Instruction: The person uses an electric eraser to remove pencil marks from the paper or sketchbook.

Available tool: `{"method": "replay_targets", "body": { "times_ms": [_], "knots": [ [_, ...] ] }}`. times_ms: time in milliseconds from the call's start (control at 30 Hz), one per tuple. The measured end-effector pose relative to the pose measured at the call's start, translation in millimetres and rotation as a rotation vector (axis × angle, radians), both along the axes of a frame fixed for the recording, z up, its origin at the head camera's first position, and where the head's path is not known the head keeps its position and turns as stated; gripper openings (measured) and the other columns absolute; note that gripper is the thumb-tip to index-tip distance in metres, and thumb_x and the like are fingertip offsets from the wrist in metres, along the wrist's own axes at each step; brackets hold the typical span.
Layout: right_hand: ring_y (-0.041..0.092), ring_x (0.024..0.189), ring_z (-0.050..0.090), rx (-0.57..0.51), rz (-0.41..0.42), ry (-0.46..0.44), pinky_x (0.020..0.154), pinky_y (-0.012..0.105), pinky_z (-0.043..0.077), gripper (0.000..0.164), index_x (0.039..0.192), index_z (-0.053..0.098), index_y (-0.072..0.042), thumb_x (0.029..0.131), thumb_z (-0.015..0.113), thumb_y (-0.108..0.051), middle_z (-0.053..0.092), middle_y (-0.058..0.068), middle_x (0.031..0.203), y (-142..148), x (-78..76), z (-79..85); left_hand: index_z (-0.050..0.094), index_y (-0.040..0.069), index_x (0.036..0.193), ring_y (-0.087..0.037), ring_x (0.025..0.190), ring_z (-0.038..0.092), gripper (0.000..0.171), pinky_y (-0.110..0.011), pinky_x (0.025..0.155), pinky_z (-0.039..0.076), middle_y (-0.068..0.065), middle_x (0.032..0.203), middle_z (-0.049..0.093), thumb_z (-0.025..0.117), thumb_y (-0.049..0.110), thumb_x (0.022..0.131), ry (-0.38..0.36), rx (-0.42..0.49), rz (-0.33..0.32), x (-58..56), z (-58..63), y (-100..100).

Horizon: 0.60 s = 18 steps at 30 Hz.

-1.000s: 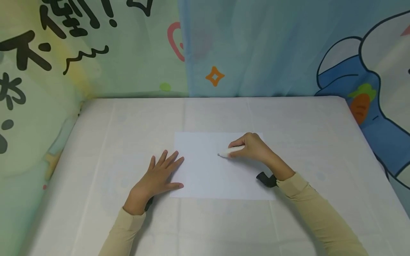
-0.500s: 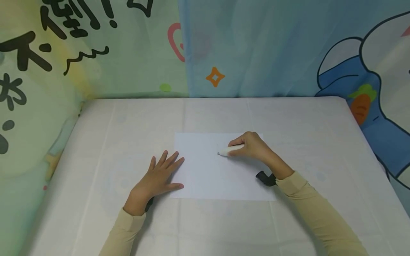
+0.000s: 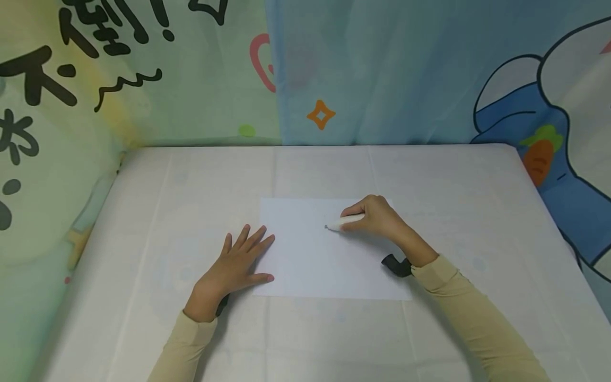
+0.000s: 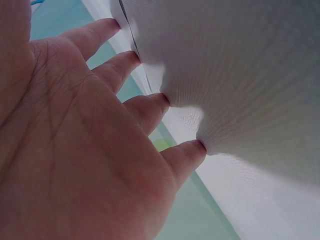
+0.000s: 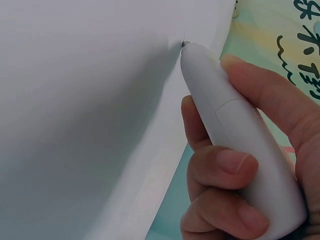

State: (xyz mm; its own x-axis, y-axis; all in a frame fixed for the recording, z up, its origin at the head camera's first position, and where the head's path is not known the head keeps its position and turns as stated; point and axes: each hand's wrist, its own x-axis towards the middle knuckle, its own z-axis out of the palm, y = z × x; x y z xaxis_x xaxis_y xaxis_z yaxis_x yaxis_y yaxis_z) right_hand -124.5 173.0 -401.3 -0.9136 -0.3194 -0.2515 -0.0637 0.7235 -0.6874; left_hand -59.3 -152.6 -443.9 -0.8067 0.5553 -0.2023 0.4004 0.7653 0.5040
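Observation:
A white sheet of paper [image 3: 300, 260] lies on the white-covered table. My left hand [image 3: 231, 269] is spread at its left edge, fingers straight; in the left wrist view the fingertips [image 4: 192, 150] press on the white surface around the paper's edge. My right hand [image 3: 377, 216] holds a thick white pen-shaped tool [image 3: 348, 222], tilted, its small dark tip at the middle of the sheet. Seen from the right wrist, thumb and curled fingers wrap the tool's smooth, tapering body [image 5: 245, 135], and its tip meets the white surface beside its own shadow.
The white tablecloth [image 3: 200, 180] has fold lines and reaches back to a printed curtain [image 3: 406, 74] with cartoon figures and lettering. Dark straps or mounts show at both wrists, one below the right wrist [image 3: 397, 266].
My right hand and the tool have shifted very slightly away from me, the tip sliding a little up the sheet. The left hand stays in place.

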Motion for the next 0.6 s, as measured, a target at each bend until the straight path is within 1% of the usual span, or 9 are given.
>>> {"method": "replay_targets", "body": {
  "times_ms": [200,267,367,500,600],
  "knots": [
    [0.023,0.084,0.062,-0.006,0.021,-0.014,0.064,0.025,0.046,0.031,0.103,0.074,0.004,0.077,0.081,-0.01,0.071,0.023,0.105,-1.3,-0.2,0.2,0.034,0.011,0.152,-0.042,0.148,0.007,0.081,-0.068,0.113,0.003,-0.014,0.16,0.023,0.071,0.042,0.087,0.01,0.004,0.001,0.6,1.3,-0.7],
    [0.022,0.083,0.062,-0.002,0.022,-0.012,0.064,0.025,0.046,0.031,0.104,0.074,0.004,0.077,0.081,-0.011,0.071,0.022,0.105,-1.8,-0.6,0.5,0.034,0.01,0.152,-0.042,0.148,0.007,0.081,-0.068,0.113,0.003,-0.015,0.16,0.023,0.07,0.042,0.087,0.013,0.004,0.001,0.7,1.7,-0.9],
    [0.024,0.085,0.063,0.002,0.015,-0.011,0.065,0.026,0.047,0.032,0.105,0.074,0.004,0.078,0.081,-0.011,0.071,0.022,0.106,-2.1,-1.6,-0.1,0.034,0.011,0.152,-0.042,0.148,0.007,0.081,-0.068,0.113,0.003,-0.014,0.16,0.023,0.07,0.042,0.087,0.01,0.005,0.002,0.8,1.8,-1.2],
    [0.03,0.093,0.065,0.007,0.011,-0.005,0.067,0.026,0.047,0.033,0.107,0.074,0.004,0.079,0.081,-0.012,0.07,0.022,0.108,-1.4,-3.1,-2.1,0.033,0.011,0.153,-0.041,0.148,0.006,0.081,-0.067,0.114,0.003,-0.014,0.161,0.022,0.07,0.042,0.088,0.006,0.004,-0.001,0.7,1.0,-1.4],
    [0.032,0.096,0.065,0.011,0.01,0.0,0.069,0.026,0.047,0.033,0.107,0.074,0.004,0.079,0.081,-0.012,0.07,0.022,0.108,-1.7,-4.2,-2.9,0.032,0.012,0.153,-0.041,0.148,0.006,0.081,-0.067,0.114,0.003,-0.014,0.161,0.021,0.069,0.043,0.088,0.003,-0.003,-0.003,0.4,-0.2,-1.5]
  ]
}}
